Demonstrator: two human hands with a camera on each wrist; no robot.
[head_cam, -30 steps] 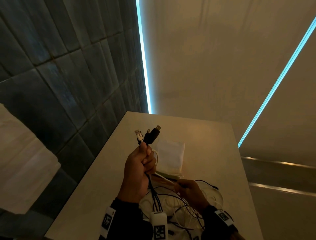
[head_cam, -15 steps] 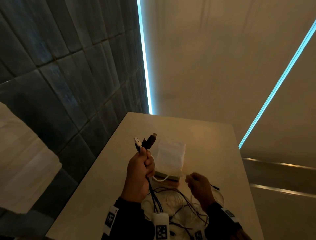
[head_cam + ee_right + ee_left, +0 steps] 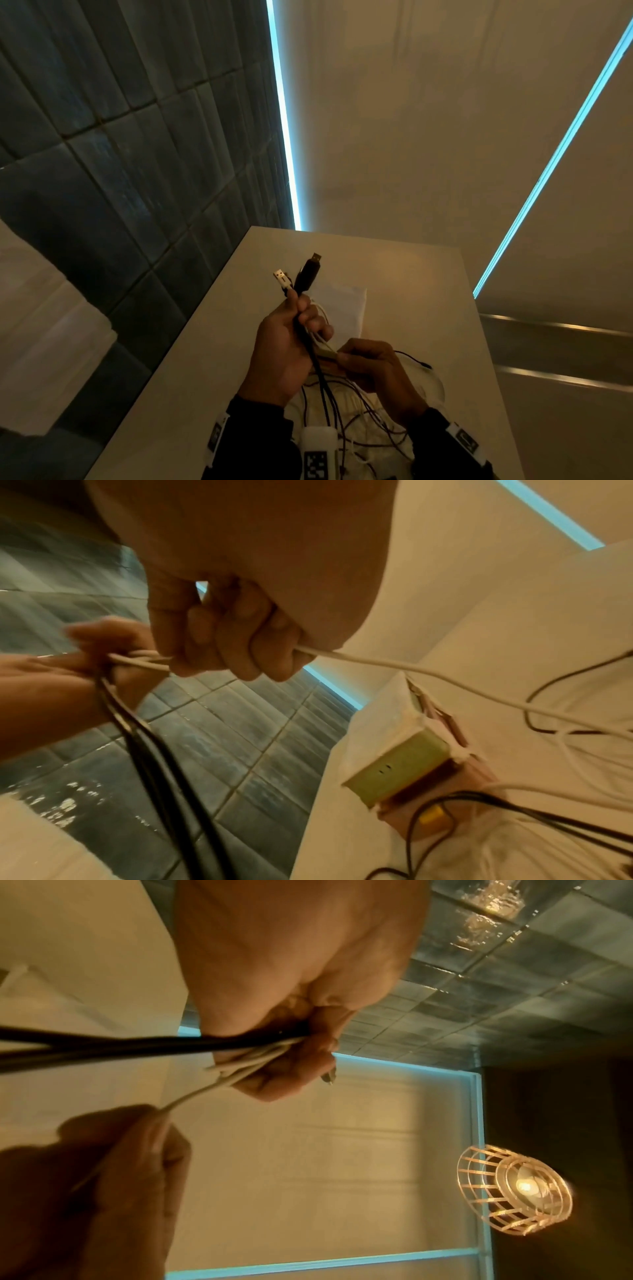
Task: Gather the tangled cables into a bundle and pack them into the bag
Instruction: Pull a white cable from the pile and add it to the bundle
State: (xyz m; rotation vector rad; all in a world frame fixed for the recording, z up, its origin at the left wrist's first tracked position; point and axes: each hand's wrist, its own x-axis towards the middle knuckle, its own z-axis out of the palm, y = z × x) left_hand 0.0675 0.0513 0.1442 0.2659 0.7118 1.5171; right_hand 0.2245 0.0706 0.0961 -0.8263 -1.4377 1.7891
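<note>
Overhead, left hand (image 3: 286, 346) raised, grip fisted round upright cables (image 3: 317, 363), right hand (image 3: 375, 371) beside it, grip pinching white cable (image 3: 411, 669).

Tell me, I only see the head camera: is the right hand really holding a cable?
Observer: Yes. The right wrist view shows the right hand curled round a white cable, which runs on into the left hand, whose grip also holds black cables.
Operator: What's the lump behind the hands?
Observer: A green block at the edge of white fabric; whether it sits inside the bag, I cannot tell.
Operator: Where's the warm light from?
Observer: The left wrist view shows a lit wire-cage lamp.
</note>
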